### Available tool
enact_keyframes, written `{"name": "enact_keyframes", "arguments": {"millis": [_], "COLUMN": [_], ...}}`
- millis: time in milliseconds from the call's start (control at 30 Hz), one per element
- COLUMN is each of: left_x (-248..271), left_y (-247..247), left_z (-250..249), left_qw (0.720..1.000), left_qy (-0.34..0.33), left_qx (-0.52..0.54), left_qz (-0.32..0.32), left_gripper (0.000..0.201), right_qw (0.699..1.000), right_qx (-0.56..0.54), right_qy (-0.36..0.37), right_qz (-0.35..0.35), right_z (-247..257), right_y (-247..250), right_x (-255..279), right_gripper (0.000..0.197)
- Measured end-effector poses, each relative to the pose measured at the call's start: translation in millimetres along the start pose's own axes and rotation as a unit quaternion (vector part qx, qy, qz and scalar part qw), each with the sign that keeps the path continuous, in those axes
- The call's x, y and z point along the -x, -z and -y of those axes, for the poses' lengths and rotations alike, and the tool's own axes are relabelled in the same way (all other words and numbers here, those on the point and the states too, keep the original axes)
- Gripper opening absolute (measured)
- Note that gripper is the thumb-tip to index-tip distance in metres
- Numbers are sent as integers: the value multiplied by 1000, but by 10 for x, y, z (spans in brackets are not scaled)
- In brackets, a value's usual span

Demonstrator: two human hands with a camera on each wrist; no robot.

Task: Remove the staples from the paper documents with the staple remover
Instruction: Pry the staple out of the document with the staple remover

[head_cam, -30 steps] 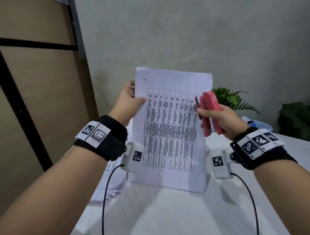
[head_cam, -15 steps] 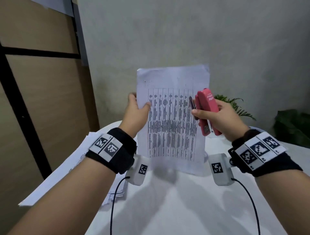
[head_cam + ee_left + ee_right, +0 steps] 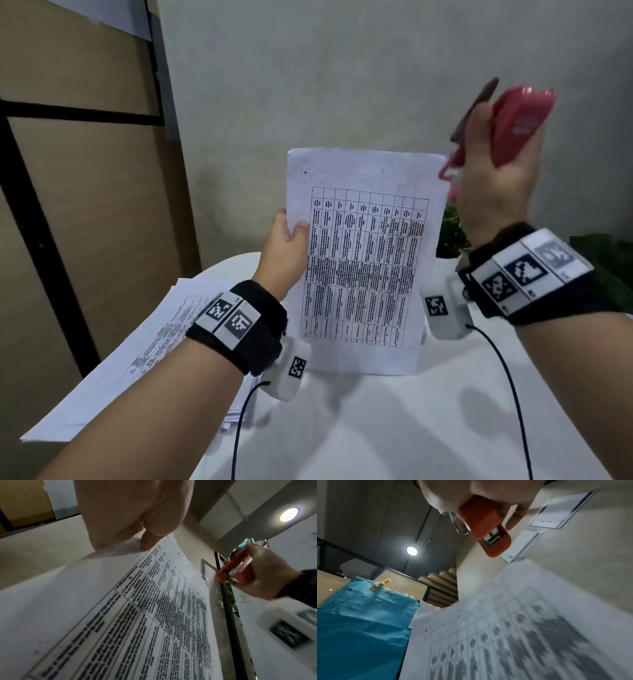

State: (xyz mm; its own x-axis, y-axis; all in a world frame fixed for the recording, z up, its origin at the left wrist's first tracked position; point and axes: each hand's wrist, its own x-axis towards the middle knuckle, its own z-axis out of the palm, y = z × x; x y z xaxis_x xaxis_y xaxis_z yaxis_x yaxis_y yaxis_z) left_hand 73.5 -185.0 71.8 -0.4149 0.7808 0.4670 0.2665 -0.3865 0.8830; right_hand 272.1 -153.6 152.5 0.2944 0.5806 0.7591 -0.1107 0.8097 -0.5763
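Note:
A printed paper document [image 3: 363,260] with a table on it stands upright over the white table [image 3: 394,428]. My left hand [image 3: 286,243] pinches its left edge, thumb on the front. My right hand [image 3: 493,178] is raised above the sheet's top right corner and grips a red staple remover [image 3: 513,126], blurred by motion and clear of the paper. The left wrist view shows the document [image 3: 137,615] and the red staple remover [image 3: 236,568] to its right. Seen from the right wrist, the staple remover [image 3: 486,524] hangs above the document [image 3: 513,628].
A stack of other papers [image 3: 137,349] lies on the table's left side and overhangs its edge. A green plant [image 3: 452,233] stands behind the held sheet. A wooden panel wall [image 3: 68,205] is at the left.
My right hand has lifted the staple remover up and to the right, away from the sheet's right edge. The left hand and the document sit lower in view.

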Motion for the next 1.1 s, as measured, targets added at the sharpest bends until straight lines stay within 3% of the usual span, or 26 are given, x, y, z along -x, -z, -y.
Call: {"name": "enact_keyframes", "arguments": {"millis": [133, 267, 433, 600, 1100], "left_x": [24, 39, 50, 86, 148], "left_y": [-46, -63, -67, -46, -12], "left_z": [15, 33, 90, 139, 143], "left_qw": [1000, 999, 998, 999, 998], "left_qy": [-20, -41, -54, -45, -50], "left_qx": [5, -15, -15, -20, -43], "left_qz": [8, 11, 21, 15, 13], "left_gripper": [10, 18, 13, 26, 12], "right_qw": [997, 991, 980, 978, 984], "right_qx": [-37, 38, 40, 72, 43], "right_qy": [55, 85, -18, -20, -30], "right_qz": [42, 99, 194, 192, 172], "right_z": [162, 71, -79, -118, -177], "right_y": [-358, -692, -961, -1080, -1243], "right_x": [-129, -133, -60, 13, 90], "right_gripper": [79, 29, 20, 22, 28]}}
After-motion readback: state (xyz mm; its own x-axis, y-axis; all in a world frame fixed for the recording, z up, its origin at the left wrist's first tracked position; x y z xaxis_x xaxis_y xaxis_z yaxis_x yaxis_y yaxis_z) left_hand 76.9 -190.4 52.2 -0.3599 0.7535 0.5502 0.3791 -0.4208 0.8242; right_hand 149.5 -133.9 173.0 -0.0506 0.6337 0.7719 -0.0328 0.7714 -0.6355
